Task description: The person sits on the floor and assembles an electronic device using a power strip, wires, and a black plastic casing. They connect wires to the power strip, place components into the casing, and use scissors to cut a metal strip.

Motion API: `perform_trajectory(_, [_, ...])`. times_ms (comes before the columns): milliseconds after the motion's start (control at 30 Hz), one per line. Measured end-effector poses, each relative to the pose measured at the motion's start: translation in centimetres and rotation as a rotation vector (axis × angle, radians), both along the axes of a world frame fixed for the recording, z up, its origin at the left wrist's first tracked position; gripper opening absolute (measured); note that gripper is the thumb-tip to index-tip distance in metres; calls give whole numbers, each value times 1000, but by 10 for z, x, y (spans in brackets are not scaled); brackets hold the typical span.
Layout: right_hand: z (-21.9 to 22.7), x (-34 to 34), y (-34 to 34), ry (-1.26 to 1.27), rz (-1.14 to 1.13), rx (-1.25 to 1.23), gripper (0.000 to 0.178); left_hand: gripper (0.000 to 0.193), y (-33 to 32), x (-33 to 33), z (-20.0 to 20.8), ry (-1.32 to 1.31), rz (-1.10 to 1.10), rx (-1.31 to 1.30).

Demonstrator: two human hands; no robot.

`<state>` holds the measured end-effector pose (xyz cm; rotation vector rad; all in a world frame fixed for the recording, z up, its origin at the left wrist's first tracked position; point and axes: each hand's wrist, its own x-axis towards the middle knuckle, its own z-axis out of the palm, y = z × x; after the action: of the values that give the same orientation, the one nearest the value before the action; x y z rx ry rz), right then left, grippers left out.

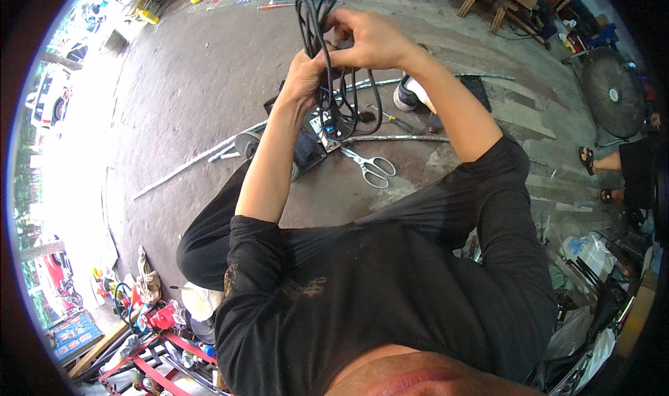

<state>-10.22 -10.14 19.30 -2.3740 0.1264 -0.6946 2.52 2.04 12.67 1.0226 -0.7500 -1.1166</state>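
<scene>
Both hands hold a coiled black cable [311, 30] up in front of me, with loose loops hanging below them. My left hand [304, 75] is closed around the lower part of the bundle. From the right, my right hand [369, 39] meets it with bent fingers on the coil, partly hidden behind the loops. Beneath the cable, an opened black case [306, 152] with small parts showing lies on the floor. Silver scissors [357, 160] rest beside it, handles toward the right. A screwdriver [400, 123] lies to the right of the hanging loops.
Long metal strips [202, 160] lie across the concrete floor. On the right stand a large fan [612, 93] and a person's sandalled feet [587, 160]. A wooden bench [505, 2] is at the back right. Red racks with clutter [164, 368] fill the lower left.
</scene>
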Motion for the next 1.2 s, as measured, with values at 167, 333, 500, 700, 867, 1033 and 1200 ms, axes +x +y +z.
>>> perform_trajectory(167, [-7, 1, 3, -222, -113, -67, 54, 48, 7, -11, 2, 303, -97, 26])
perform_trajectory(333, [-27, 16, 17, -541, -208, -317, 20, 53, 16, -14, -8, 220, -320, -34])
perform_trajectory(500, [-38, 18, 21, -484, -162, 34, 19, 23, 23, -21, 18, -119, -205, 163])
perform_trajectory(700, [-59, -7, -14, -344, 108, 532, 26, 22, 37, -12, 17, 17, -110, 165])
perform_trajectory(867, [-86, -4, -6, -93, 256, 680, 43, 19, 33, -6, 18, 109, -2, 74])
perform_trajectory(1033, [-107, 9, 9, -211, 56, 1271, 27, 14, 22, -2, 2, 27, 159, 65])
perform_trajectory(1200, [-86, 26, 43, -480, -10, 1463, 10, 22, 13, -20, -26, -48, 309, 44])
